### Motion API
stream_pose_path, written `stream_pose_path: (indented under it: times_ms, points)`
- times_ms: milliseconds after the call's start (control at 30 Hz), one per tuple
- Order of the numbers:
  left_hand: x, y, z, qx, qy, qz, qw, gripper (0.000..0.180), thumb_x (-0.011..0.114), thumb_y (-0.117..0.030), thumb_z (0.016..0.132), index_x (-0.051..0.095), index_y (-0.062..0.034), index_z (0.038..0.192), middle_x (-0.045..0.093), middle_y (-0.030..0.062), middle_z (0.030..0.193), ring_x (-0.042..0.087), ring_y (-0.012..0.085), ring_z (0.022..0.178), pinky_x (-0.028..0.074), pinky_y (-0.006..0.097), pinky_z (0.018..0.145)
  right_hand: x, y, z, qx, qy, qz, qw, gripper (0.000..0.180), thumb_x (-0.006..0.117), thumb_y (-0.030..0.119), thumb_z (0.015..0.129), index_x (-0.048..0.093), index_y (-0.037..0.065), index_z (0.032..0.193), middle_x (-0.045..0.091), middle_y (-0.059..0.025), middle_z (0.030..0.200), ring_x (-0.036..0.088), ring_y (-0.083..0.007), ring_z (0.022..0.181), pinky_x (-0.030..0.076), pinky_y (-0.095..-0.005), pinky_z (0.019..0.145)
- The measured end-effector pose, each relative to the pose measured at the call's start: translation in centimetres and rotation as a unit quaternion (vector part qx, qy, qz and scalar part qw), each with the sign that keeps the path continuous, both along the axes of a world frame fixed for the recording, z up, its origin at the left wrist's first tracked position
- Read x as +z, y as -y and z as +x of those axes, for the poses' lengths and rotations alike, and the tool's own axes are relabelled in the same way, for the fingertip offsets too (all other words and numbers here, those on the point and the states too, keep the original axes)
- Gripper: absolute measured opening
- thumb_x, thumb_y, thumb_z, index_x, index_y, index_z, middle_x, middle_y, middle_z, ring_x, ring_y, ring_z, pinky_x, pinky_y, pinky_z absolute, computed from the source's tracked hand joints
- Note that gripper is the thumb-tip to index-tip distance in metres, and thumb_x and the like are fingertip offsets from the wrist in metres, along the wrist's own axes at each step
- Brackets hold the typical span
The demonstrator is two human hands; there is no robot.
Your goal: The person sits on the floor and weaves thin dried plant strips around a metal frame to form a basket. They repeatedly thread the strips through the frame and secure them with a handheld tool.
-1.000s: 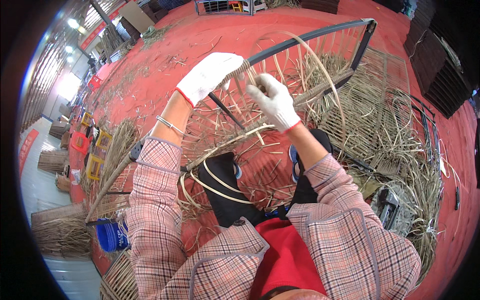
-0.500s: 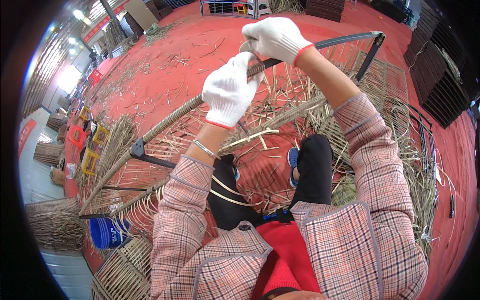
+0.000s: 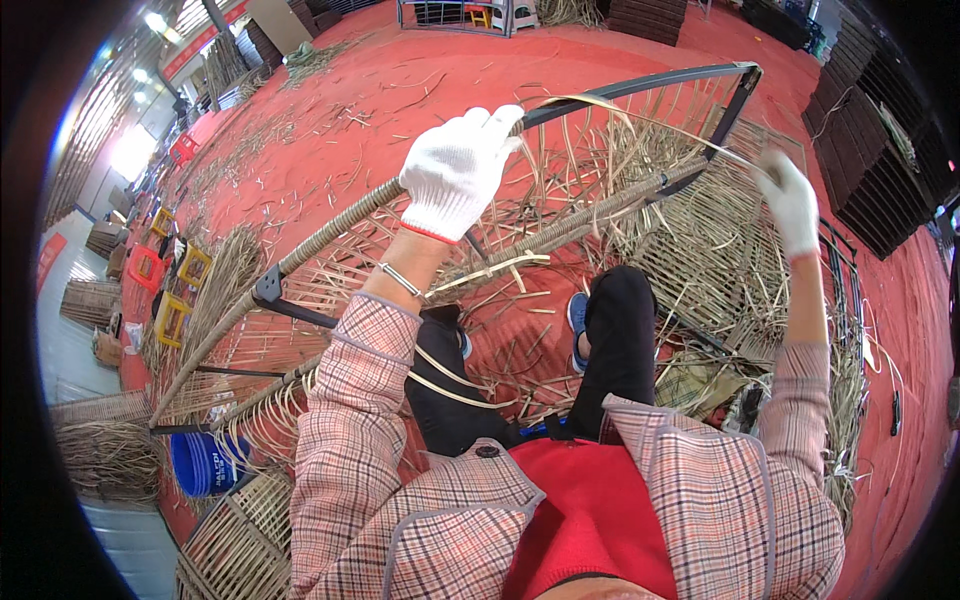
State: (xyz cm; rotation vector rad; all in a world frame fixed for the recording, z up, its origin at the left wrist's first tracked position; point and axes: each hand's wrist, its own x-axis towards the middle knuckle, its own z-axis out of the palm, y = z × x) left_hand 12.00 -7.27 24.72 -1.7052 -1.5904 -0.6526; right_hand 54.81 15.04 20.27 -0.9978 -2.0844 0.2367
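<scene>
A black metal frame [image 3: 640, 88] stretches across in front of me, its left rail closely wrapped with tan rattan strip [image 3: 345, 222]. My left hand [image 3: 455, 170], in a white knit glove, is closed around this rail where the wrapping ends. From there a long, pale rattan strip [image 3: 690, 135] runs over the bare bar to the right. My gloved right hand [image 3: 788, 205], slightly blurred, grips the strip out beyond the frame's right corner and the strip looks taut. Thin strips hang from the rails, and a second wrapped rail [image 3: 560, 232] lies nearer to my knees.
Loose rattan [image 3: 720, 260] is heaped at the right, beside my leg. A blue bucket [image 3: 195, 465] and a woven panel [image 3: 235, 545] are at the lower left. Dark brown stacks [image 3: 860, 150] rise at the far right. Scraps litter the red floor [image 3: 400, 75].
My right hand has swung from beside the left hand out to the far right, drawing the strip with it. My left hand stays at the rail and has closed around it.
</scene>
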Motion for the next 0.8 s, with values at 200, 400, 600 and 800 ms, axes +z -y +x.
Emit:
stream_pose_path:
  times_ms: [200, 400, 600, 800]
  points:
    - [0.5, 0.2, 0.0, 0.019, 0.034, -0.046, 0.998, 0.035, 0.073, -0.033, 0.09, 0.068, -0.023, 0.123, 0.068, 0.0013, 0.091, 0.069, 0.0235, 0.076, 0.056, 0.035, 0.066, -10.4, 6.2, 25.2, -0.468, 0.083, -0.221, 0.851, 0.057, 0.083, 0.044, 0.08, 0.068, 0.011, 0.124, 0.074, -0.0165, 0.118, 0.068, -0.0335, 0.109, 0.05, -0.0433, 0.097]
    - [1.1, 0.2, -0.3, 0.029, 0.081, -0.112, 0.99, 0.034, 0.069, -0.033, 0.093, 0.069, -0.0211, 0.125, 0.071, 0.0035, 0.105, 0.07, 0.0245, 0.093, 0.056, 0.036, 0.081, -6.3, 11.3, 9.3, -0.202, 0.124, 0.099, 0.967, 0.091, 0.089, 0.012, 0.07, 0.048, 0.012, 0.151, 0.051, -0.0194, 0.152, 0.05, -0.0375, 0.138, 0.04, -0.0454, 0.115]
    - [2.0, 0.1, -1.0, 0.002, 0.127, -0.169, 0.977, 0.038, 0.069, -0.033, 0.094, 0.068, -0.0102, 0.125, 0.072, 0.0105, 0.115, 0.069, 0.0298, 0.104, 0.054, 0.039, 0.092, -5.1, 16.0, -20.0, 0.307, -0.104, 0.002, 0.946, 0.042, 0.071, 0.014, 0.092, 0.064, 0.01, 0.134, 0.067, -0.0157, 0.127, 0.067, -0.0336, 0.111, 0.054, -0.0415, 0.094]
    - [2.7, -0.2, -1.8, -0.04, 0.151, -0.203, 0.967, 0.038, 0.068, -0.035, 0.095, 0.069, -0.0083, 0.122, 0.072, 0.0122, 0.115, 0.069, 0.0311, 0.105, 0.054, 0.04, 0.092, -6.9, 15.0, -33.8, 0.202, -0.362, -0.043, 0.909, 0.047, 0.065, 0.012, 0.098, 0.055, 0.005, 0.144, 0.064, -0.0192, 0.13, 0.07, -0.0306, 0.101, 0.056, -0.0377, 0.089]
